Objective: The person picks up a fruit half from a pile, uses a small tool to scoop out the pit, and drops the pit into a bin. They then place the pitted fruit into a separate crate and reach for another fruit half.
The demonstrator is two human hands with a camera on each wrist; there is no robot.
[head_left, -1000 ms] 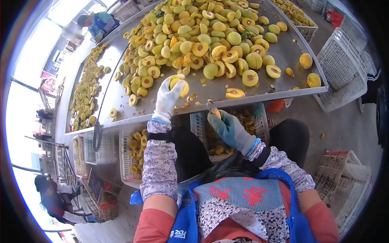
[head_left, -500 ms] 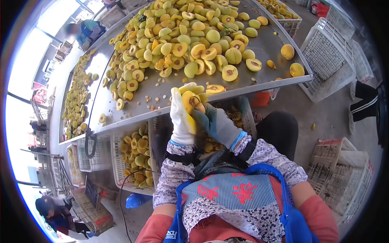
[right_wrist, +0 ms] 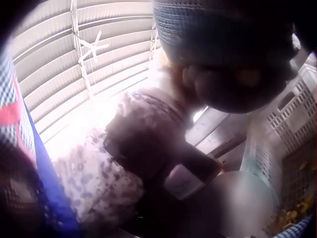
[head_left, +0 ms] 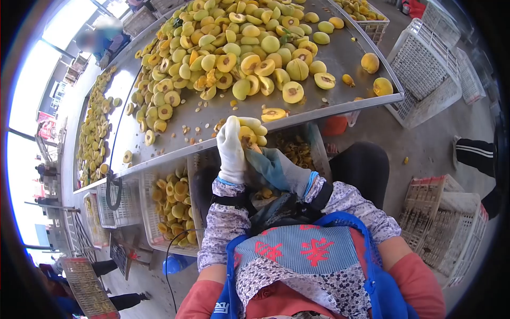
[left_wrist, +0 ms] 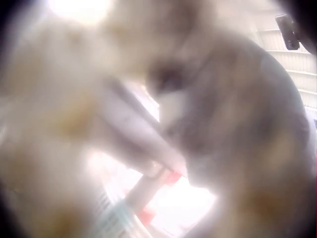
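My left hand [head_left: 231, 154], in a white glove with yellow-stained fingers, holds a yellow peach half [head_left: 247, 134] at the near edge of the metal table. The cut face with its brown hollow turns toward my right hand [head_left: 276, 169]. That hand, in a blue-grey glove, grips a small pitting tool, of which only a bit of the tan handle [head_left: 256, 149] shows against the fruit; its metal loop is hidden. Both gloves meet at the peach. In the right wrist view the blue glove [right_wrist: 218, 34] looms dark, and the left wrist view is blurred.
A large pile of halved peaches [head_left: 255, 42] covers the metal table [head_left: 340, 101]. Beneath it stand a crate of peach halves [head_left: 175, 207] and one of scraps [head_left: 319, 151]. Empty-looking crates [head_left: 425, 69] stand at right. A person carries a crate [head_left: 87, 287] at lower left.
My left hand has come back from the table toward my lap with the peach half. My right hand has brought the loop tool up to it, and the hands now stay together.
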